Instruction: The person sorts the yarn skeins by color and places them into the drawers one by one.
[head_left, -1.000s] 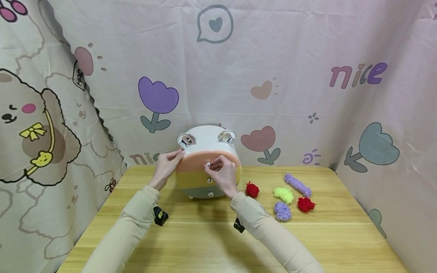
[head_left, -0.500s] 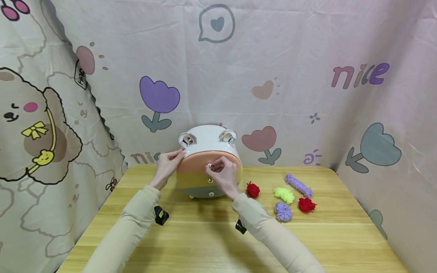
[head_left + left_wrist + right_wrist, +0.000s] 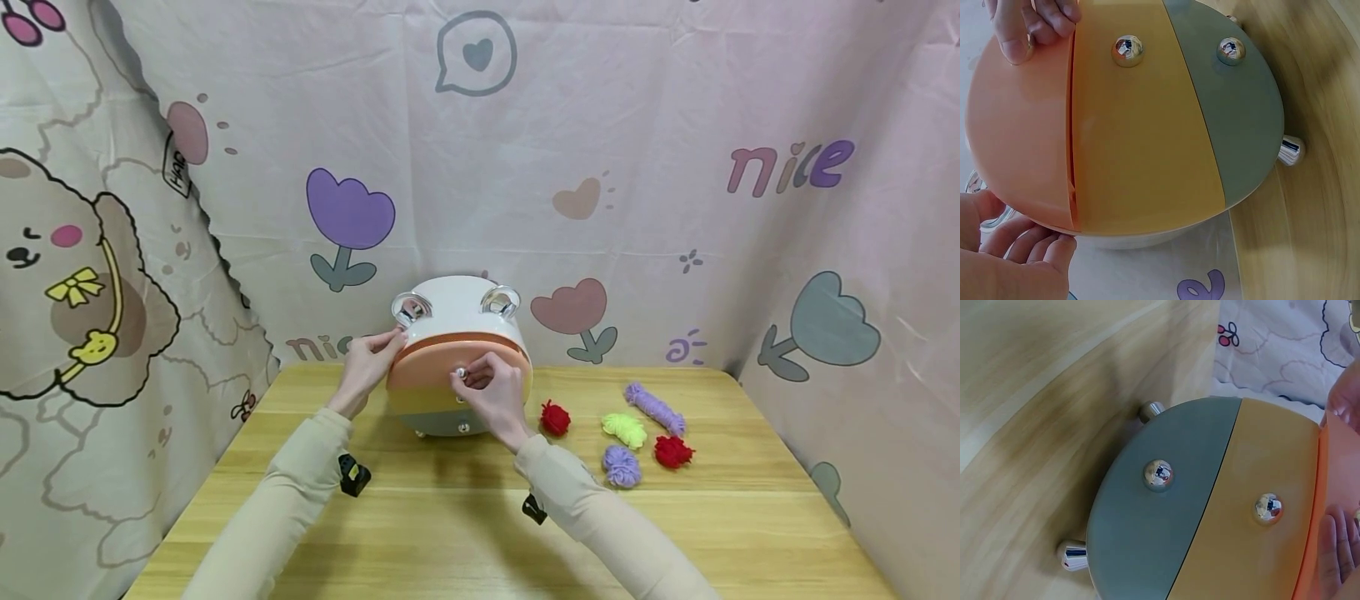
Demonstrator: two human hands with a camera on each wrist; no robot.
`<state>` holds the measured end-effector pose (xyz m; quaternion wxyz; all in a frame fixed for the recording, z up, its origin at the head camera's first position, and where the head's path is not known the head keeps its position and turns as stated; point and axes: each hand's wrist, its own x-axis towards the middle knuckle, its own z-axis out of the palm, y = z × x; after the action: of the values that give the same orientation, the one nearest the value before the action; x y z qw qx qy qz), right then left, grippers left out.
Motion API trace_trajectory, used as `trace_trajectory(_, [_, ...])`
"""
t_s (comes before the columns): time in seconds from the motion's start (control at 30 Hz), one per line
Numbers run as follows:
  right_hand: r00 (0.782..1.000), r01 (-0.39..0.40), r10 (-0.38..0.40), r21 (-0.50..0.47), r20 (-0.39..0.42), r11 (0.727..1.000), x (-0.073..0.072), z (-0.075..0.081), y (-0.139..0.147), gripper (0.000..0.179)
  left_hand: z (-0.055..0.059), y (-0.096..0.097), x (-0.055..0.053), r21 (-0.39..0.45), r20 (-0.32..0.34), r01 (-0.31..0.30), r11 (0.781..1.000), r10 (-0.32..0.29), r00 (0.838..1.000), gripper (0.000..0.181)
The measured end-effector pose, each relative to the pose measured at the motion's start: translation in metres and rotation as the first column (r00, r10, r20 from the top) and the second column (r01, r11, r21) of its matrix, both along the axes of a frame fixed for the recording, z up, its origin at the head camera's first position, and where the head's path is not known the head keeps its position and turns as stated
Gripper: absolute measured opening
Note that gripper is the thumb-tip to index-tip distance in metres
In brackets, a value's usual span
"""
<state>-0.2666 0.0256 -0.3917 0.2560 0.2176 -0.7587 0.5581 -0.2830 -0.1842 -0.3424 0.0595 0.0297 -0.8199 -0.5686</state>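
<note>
A small white drawer cabinet (image 3: 459, 302) with two shiny ear-like rings stands at the back of the table. Its front has an orange drawer (image 3: 423, 367) on top, a yellow drawer (image 3: 1141, 137) in the middle and a grey-green drawer (image 3: 1160, 531) at the bottom, each with a silver knob. My right hand (image 3: 497, 398) pinches the knob (image 3: 461, 374) of the orange drawer, which stands slightly out from the body. My left hand (image 3: 367, 367) holds the cabinet's upper left edge, thumb and fingers against its side beside the orange front.
Several small yarn skeins lie right of the cabinet: a red one (image 3: 555, 417) close by, then yellow-green (image 3: 624, 429), purple (image 3: 621, 466), a longer purple (image 3: 655, 407) and another red (image 3: 673, 451). A printed cloth (image 3: 480, 167) hangs behind the wooden table (image 3: 450, 533).
The orange drawer has come forward a little, with a gap now showing along its top edge. My right hand has moved back toward me with the knob; my left hand has stayed in place.
</note>
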Motion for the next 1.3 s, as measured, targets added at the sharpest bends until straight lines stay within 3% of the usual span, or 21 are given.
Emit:
trace_trajectory(0.93, [0.995, -0.033, 0.036, 0.034, -0.088, 0.999, 0.027, -0.006, 0.007, 0.015, -0.001, 0.0, 0.0, 0.017, -0.027, 0.012, 1.0, -0.012, 1.0, 0.05])
trace_trajectory(1.3, [0.99, -0.064, 0.07, 0.044, -0.126, 0.997, 0.036, -0.007, 0.009, 0.014, -0.003, -0.001, 0.0, 0.01, -0.068, 0.019, 1.0, -0.019, 0.998, 0.048])
